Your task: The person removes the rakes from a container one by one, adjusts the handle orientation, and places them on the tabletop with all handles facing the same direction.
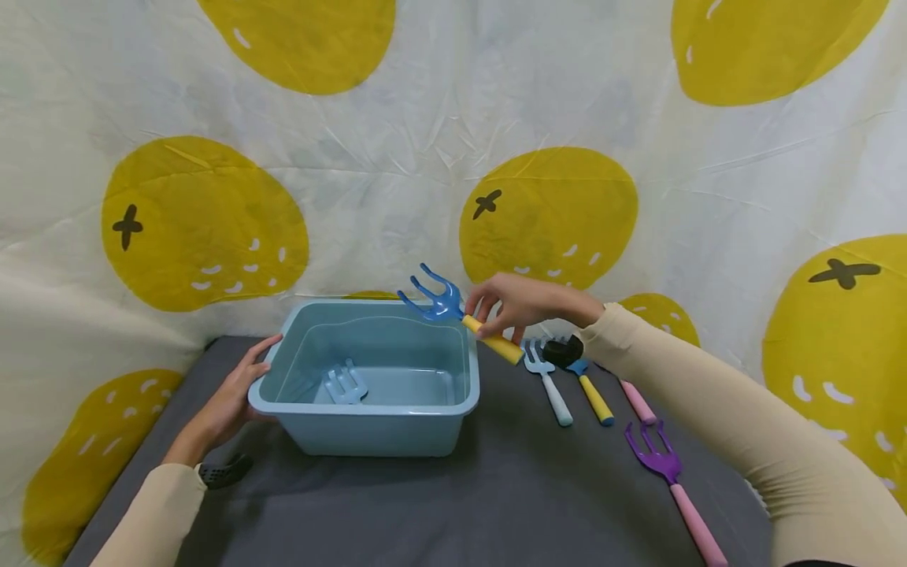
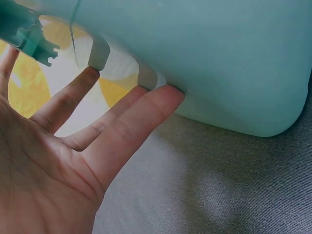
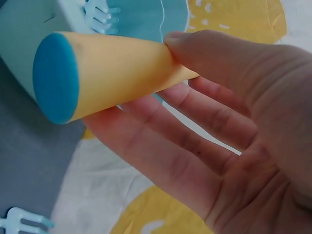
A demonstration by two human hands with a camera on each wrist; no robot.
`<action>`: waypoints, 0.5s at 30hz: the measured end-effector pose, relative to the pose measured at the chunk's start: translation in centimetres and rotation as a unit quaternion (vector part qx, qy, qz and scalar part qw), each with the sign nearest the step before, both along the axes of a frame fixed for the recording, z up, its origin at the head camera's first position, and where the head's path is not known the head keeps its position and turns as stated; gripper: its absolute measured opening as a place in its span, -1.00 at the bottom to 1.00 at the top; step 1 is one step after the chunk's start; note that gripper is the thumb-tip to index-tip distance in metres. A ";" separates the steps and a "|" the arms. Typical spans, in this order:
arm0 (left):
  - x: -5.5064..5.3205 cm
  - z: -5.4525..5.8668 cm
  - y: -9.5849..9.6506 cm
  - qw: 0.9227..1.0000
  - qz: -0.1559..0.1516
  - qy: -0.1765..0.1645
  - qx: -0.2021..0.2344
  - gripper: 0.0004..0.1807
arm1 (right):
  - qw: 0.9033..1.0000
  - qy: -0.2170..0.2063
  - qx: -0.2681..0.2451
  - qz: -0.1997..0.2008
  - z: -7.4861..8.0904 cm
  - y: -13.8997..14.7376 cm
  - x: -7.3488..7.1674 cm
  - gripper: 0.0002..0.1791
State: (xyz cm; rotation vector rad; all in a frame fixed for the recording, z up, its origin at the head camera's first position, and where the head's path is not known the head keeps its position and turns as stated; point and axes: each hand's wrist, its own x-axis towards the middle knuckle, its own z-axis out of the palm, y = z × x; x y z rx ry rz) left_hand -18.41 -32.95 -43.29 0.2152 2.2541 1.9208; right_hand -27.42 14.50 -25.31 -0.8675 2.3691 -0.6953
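My right hand (image 1: 513,303) pinches the yellow handle of a small garden hand fork (image 1: 444,303) between thumb and fingers. Its blue tines point left over the right back rim of a light blue plastic basin (image 1: 383,431). The handle's blue end cap faces the camera in the right wrist view. Inside the basin, at the left, lies a pale blue fork (image 1: 346,383). At the basin's left side, my left hand (image 1: 230,398) touches the rim and outer wall. In the left wrist view its fingers are spread and nearly straight, fingertips against the wall.
Right of the basin lie a pale blue fork (image 1: 548,386), a blue fork with yellow handle (image 1: 595,398), a pink handle (image 1: 639,403) partly behind my forearm, and a purple fork with pink handle (image 1: 683,504). A fruit-printed cloth (image 1: 383,213) hangs behind the dark table (image 1: 496,504).
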 end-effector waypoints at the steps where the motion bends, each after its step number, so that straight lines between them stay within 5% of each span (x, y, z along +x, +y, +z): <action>1: 0.0 0.0 0.0 1.000 -0.001 0.001 -0.001 -0.37 | 1.000 0.001 -0.006 -0.003 -0.1 0.6 0.1 -0.58; 15: -0.3 -0.4 0.0 1.000 -0.006 0.009 -0.008 -0.40 | 0.995 -0.013 -0.063 -0.073 -3.2 9.0 1.5 -0.53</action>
